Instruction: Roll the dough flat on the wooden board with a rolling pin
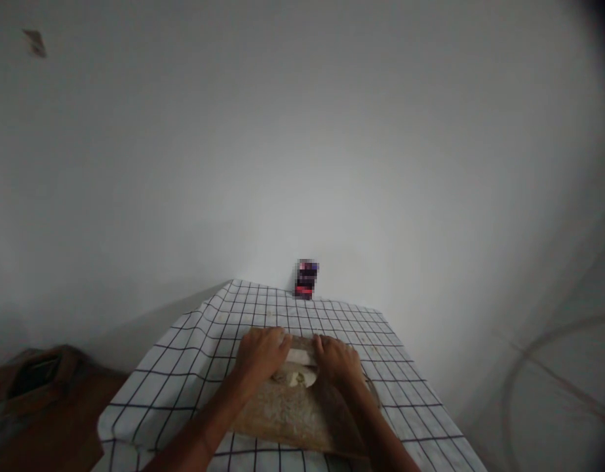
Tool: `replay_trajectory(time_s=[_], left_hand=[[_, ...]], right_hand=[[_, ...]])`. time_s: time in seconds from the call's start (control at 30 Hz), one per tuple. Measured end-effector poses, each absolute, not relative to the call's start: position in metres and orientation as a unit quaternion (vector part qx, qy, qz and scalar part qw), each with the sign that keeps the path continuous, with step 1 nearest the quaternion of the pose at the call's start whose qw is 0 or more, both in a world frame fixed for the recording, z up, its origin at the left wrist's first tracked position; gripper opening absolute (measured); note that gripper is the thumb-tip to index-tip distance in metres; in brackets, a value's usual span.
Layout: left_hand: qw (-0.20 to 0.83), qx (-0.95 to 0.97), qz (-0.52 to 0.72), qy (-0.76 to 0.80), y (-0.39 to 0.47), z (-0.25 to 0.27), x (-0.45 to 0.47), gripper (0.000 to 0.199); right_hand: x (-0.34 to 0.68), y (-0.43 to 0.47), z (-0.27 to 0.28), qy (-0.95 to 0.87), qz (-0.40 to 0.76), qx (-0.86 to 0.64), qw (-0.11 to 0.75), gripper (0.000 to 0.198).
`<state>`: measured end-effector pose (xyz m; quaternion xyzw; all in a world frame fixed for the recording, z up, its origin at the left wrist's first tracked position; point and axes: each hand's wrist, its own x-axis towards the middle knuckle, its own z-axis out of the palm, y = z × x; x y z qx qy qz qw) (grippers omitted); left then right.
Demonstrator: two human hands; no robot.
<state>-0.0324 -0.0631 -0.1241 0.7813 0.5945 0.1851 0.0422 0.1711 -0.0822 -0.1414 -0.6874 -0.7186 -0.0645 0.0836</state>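
Note:
A floury wooden board [292, 416] lies on the checked tablecloth. Near its far edge, a pale rolling pin [301, 356] spans the gap between my hands. My left hand [263, 351] is closed over the pin's left end, and my right hand [338, 359] is closed over its right end. Just on the near side of the pin, flat pale dough [301, 378] shows, with a small yellowish-green patch on it. The hands cover both ends of the pin and part of the dough.
The white tablecloth [179, 367] with dark lines covers the table up to the wall [302, 144]. A phone-like upright object [306, 280], pixelated, leans there. A brown piece of furniture [34, 380] stands at the lower left. A blurred hoop [511, 387] is at the right.

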Motion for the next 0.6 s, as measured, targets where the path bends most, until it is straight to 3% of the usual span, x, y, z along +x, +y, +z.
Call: replay_trajectory(time_s=[0.1,0.23,0.33,0.6], left_hand=[[0.057,0.786,0.203,0.581,-0.077,-0.130,-0.037,0.044],[0.071,0.790,0.269,0.546,-0.111,-0.155,-0.048,0.042],[0.065,0.792,0.286,0.536,-0.115,-0.161,-0.050,0.043],[0.042,0.780,0.205,0.590,-0.071,-0.129,-0.037,0.045]], right_hand=[[0.173,-0.093,-0.151,-0.735,-0.067,-0.669,0.084,0.043],[0.178,-0.130,-0.184,-0.731,-0.042,-0.653,0.193,0.051],[0.177,-0.139,-0.189,-0.721,-0.027,-0.657,0.216,0.053],[0.171,-0.089,-0.145,-0.728,-0.046,-0.677,0.099,0.046]])
